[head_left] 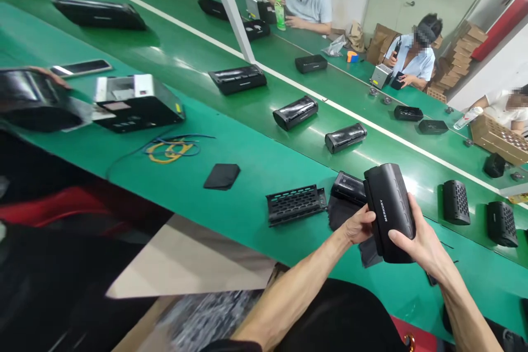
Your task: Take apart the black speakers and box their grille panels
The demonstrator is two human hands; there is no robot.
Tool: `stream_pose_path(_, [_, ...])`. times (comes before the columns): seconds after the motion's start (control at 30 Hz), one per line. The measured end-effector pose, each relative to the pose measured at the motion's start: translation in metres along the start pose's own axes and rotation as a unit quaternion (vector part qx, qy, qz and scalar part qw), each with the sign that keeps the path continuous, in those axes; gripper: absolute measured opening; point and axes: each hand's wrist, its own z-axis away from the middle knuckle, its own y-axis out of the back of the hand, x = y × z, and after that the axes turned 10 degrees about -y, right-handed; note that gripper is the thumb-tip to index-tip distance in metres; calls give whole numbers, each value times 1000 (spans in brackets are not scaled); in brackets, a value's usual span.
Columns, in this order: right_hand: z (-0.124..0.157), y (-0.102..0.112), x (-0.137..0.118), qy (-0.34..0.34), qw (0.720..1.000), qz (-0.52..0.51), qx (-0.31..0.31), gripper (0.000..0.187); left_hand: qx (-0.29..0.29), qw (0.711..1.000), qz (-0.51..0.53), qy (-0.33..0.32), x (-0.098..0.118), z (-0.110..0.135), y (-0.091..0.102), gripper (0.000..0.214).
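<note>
I hold a black speaker body [390,212] with white lettering upright in front of me, above the green bench [247,176]. My left hand [358,225] grips its left edge, fingers curled behind it. My right hand [418,239] wraps round its lower right side, thumb across the front. Just behind the speaker lies another black housing [348,187] on a dark cloth. A black perforated grille [295,204] rests flat on the bench to the left of it.
A green conveyor [289,82] carries several black speakers past, two [295,111] [345,137] close by. Grilled speakers [456,202] stand at right. Left are a black pouch [221,176], coiled wires [171,149], a machine [136,102], a phone [81,67]. Other people sit opposite.
</note>
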Motion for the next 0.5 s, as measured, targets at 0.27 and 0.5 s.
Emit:
stream_pose_path(0.27, [6, -8, 7, -16, 1000, 22, 3, 118, -16, 1000, 4, -7, -2, 2, 0, 68])
stream_pose_path(0.5, [6, -1, 13, -24, 999, 37, 14, 118, -3, 1000, 0, -2, -8, -3, 1, 69])
